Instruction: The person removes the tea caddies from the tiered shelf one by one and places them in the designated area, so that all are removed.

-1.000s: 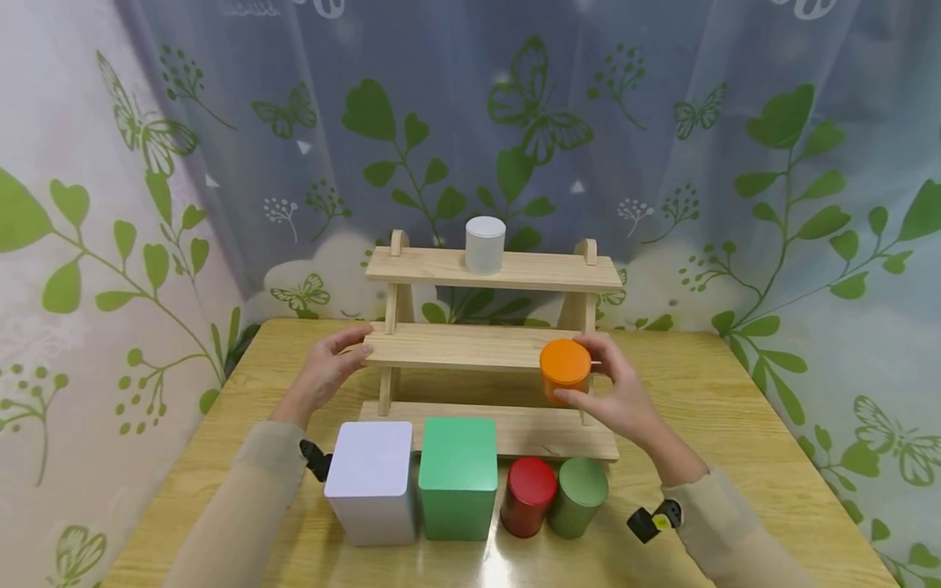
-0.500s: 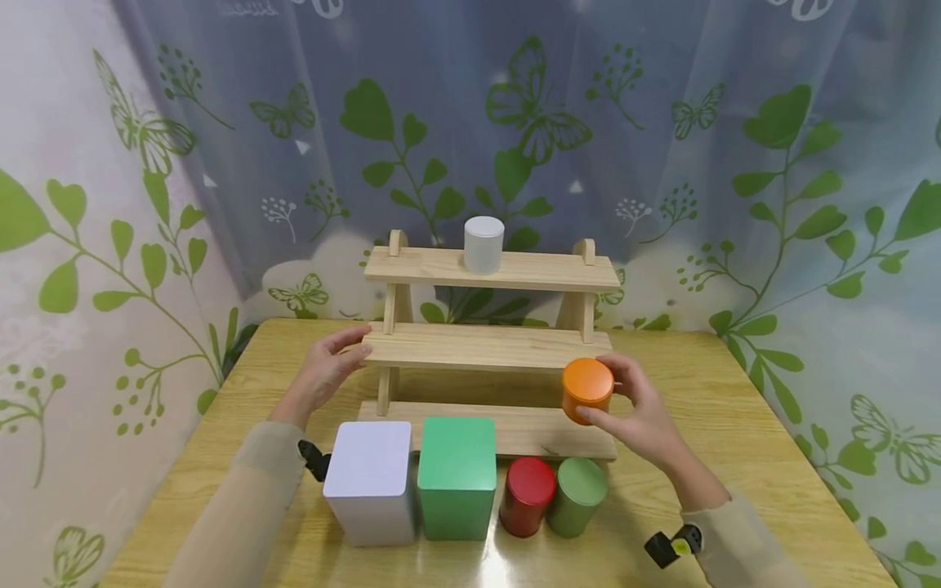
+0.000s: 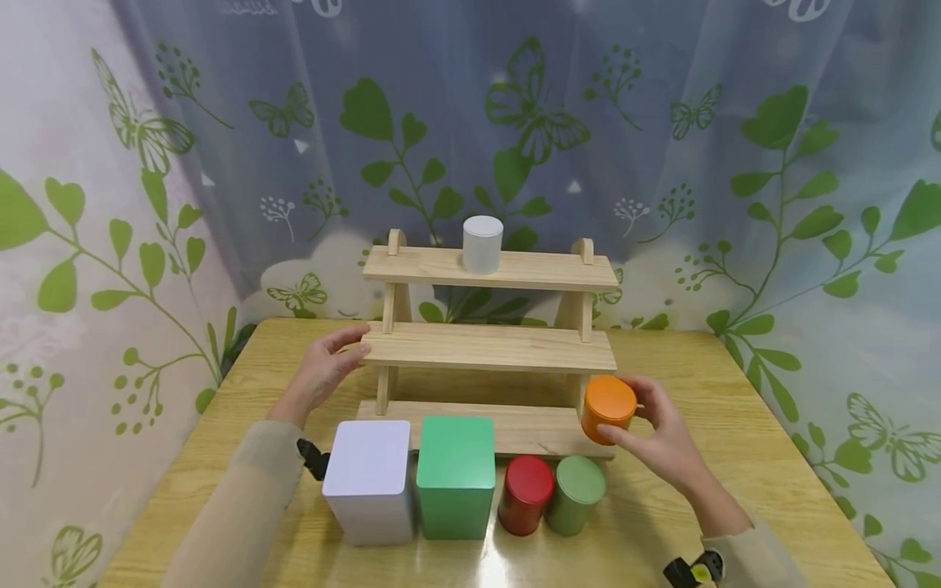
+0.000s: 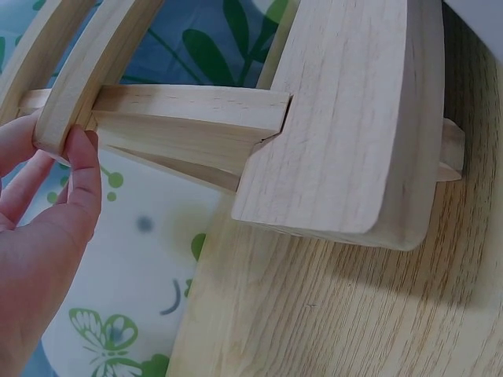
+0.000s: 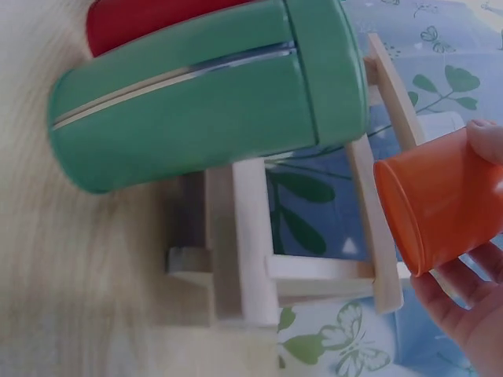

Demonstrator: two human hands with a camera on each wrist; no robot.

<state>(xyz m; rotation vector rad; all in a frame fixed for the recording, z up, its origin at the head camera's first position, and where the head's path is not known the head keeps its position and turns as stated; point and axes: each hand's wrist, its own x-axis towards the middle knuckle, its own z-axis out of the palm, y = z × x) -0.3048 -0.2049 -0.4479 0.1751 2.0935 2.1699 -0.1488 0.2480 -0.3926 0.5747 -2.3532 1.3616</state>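
Note:
A three-tier wooden shelf (image 3: 485, 346) stands on the table. At the left end of its middle board, my left hand (image 3: 322, 372) pinches the board's edge; the left wrist view shows thumb and fingers on the wood (image 4: 67, 110). My right hand (image 3: 665, 437) grips an orange cylindrical canister (image 3: 609, 408) by its sides, in front of the shelf's right end. In the right wrist view, the orange canister (image 5: 440, 204) is held in the air, apart from the boards. A white canister (image 3: 482, 245) stands on the top board.
In front of the shelf stand a white box (image 3: 369, 482), a green box (image 3: 456, 478), a red canister (image 3: 526, 494) and a green canister (image 3: 577, 495) in a row. A patterned curtain (image 3: 441, 98) hangs behind the wooden table (image 3: 684, 367).
My right hand has carried the orange canister to the right and toward me, away from the middle board. The left hand stays at the shelf's left edge.

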